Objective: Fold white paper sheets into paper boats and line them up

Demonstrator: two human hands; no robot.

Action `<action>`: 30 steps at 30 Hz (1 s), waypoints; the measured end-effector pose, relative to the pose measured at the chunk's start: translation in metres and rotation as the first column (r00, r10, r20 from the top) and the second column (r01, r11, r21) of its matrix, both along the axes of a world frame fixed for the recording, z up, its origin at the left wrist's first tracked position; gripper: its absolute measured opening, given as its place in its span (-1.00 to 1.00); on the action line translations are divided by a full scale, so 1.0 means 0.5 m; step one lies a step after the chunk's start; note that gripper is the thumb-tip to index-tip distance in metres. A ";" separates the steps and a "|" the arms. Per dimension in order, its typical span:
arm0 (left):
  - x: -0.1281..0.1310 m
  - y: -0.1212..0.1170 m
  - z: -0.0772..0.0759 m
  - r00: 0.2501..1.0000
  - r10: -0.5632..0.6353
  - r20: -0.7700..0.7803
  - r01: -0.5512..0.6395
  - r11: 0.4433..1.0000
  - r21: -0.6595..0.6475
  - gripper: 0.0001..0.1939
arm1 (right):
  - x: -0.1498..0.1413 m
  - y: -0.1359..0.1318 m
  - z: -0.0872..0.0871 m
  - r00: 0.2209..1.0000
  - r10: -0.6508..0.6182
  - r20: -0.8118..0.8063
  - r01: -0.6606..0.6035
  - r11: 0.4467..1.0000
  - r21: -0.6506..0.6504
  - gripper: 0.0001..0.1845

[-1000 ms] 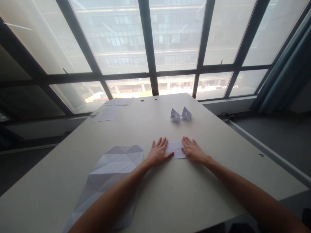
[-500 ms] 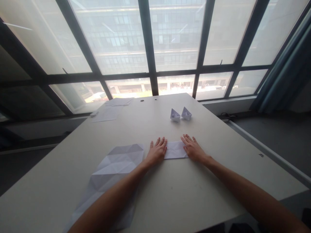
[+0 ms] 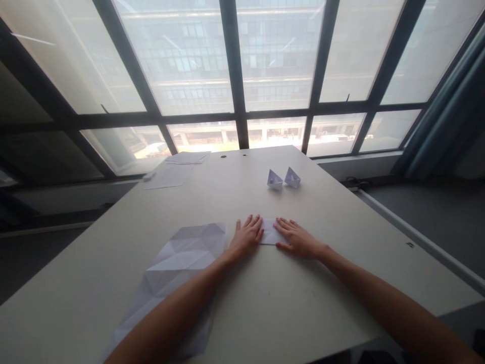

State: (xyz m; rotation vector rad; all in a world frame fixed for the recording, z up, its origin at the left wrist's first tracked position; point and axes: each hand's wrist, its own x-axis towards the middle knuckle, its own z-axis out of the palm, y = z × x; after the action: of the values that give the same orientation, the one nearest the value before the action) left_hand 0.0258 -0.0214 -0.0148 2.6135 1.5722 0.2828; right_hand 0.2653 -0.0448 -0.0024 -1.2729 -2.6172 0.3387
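on the bench (image 3: 273,308), the left hand (image 3: 247,236) and right hand (image 3: 297,238) lie flat and spread over both ends of the small folded paper (image 3: 269,233), maybe smoothing it, and another fold would need neat edges.

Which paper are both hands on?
The small flat folded paper, under the left hand and right hand; the creased sheet is larger and spread open, the peaked shapes and loose sheets lie farther off.
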 end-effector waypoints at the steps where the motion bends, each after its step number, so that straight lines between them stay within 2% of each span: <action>1: 0.000 0.000 0.000 1.000 0.003 -0.004 -0.003 1.000 0.003 -0.44 | 0.000 0.000 0.000 1.000 -0.009 0.007 0.009 1.000 0.002 -0.17; 7: 0.001 -0.002 0.004 1.000 0.016 -0.026 -0.016 1.000 0.004 -0.47 | 0.000 -0.003 0.000 0.997 -0.070 0.014 0.070 0.997 0.028 -0.14; 12: 0.003 -0.004 0.006 1.000 0.014 -0.027 -0.014 1.000 0.002 -0.47 | -0.001 -0.005 0.000 0.997 -0.072 0.020 0.071 0.996 0.049 -0.15; 23: 0.002 -0.006 0.009 0.999 0.012 0.034 -0.012 1.000 -0.005 -0.48 | 0.007 -0.005 0.014 0.997 -0.057 -0.058 0.061 0.995 0.073 -0.31; 27: 0.003 -0.002 0.009 0.989 0.052 0.135 -0.052 0.999 -0.004 -0.49 | 0.005 -0.008 0.022 0.991 -0.073 -0.113 0.082 0.994 0.078 -0.42; 30: 0.005 0.001 0.017 0.951 0.085 0.298 -0.107 0.993 0.059 -0.53 | 0.001 -0.011 0.029 0.983 -0.103 -0.151 0.113 0.992 0.058 -0.50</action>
State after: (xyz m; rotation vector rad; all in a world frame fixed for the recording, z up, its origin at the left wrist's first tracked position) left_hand 0.0285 -0.0209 -0.0064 2.4069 1.6110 0.7159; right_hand 0.2659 -0.0501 0.0120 -1.3094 -2.4053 0.3119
